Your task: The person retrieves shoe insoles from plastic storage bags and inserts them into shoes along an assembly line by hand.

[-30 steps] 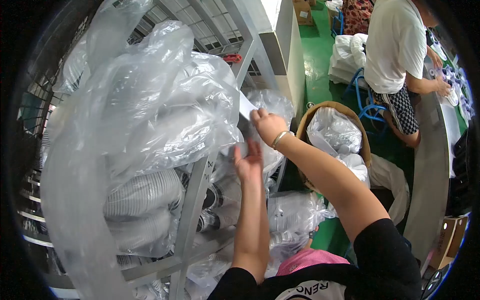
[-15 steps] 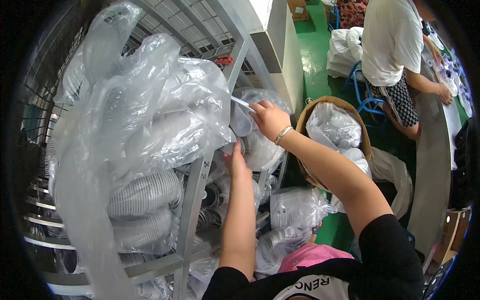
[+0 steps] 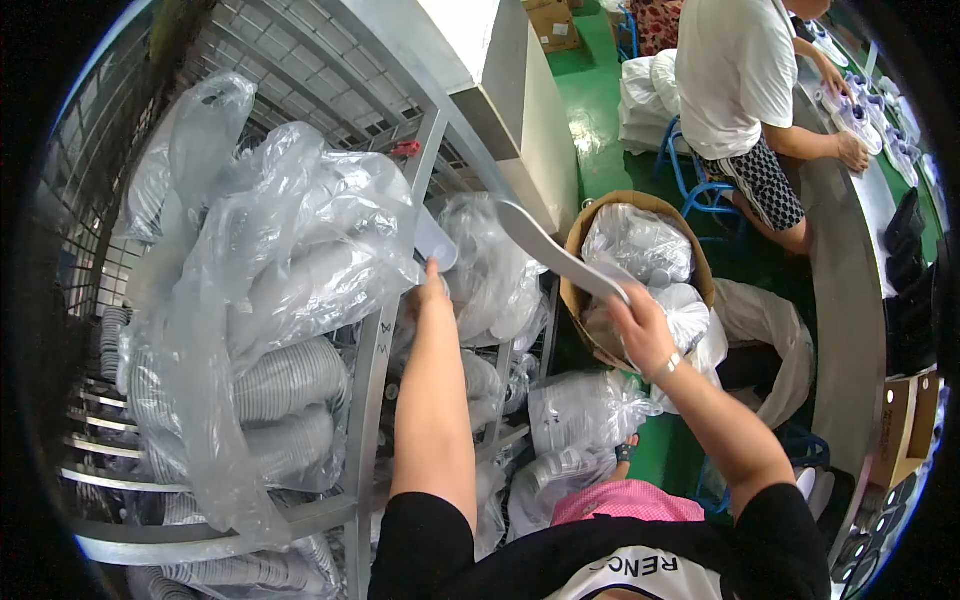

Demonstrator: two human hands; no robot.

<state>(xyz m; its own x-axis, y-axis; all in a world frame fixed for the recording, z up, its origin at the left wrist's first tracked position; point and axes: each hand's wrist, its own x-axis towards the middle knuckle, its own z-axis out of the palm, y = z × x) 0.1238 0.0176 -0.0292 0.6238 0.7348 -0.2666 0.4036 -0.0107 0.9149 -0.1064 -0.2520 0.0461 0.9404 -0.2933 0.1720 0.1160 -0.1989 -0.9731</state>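
My right hand is closed on one end of a thin white insole, which stretches up and to the left over the carton. My left hand reaches in at the mouth of a large clear plastic bag on the metal rack. Its fingers are partly hidden by the plastic. Just above it, another pale insole sticks out of the bag. Stacks of pale insoles in clear bags lie lower on the rack.
The rack's metal post stands beside my left arm. A cardboard carton with plastic bags is at centre. At the right, a person sits on a blue stool by a long metal-edged table with shoes.
My right hand has moved right and down, drawing the white insole away from the bag. My left hand has shifted left. The view has turned, so the rack and person appear further left.
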